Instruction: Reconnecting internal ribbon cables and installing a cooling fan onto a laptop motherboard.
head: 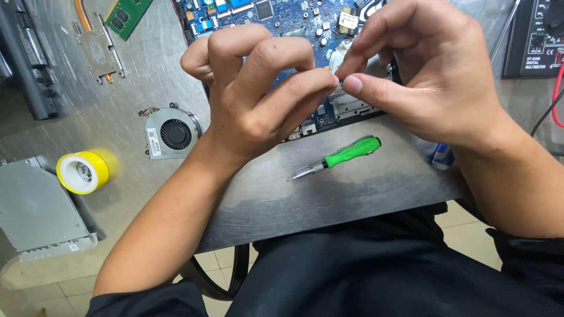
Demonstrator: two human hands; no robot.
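My left hand (258, 88) and my right hand (423, 70) meet fingertip to fingertip above a blue laptop motherboard (294, 23) on the metal table. The fingers of both hands pinch a very small part between them; it is too small to identify. A green-handled screwdriver (341, 157) lies on the table just below my hands, tip pointing left. Neither hand touches it.
A laptop cooling fan (171, 132) lies left of my left wrist. A yellow tape roll (83, 171) and a grey optical drive (41, 211) are further left. A green memory stick (126, 16) and a metal bracket (98, 50) sit at the top left. A multimeter (537, 38) stands at right.
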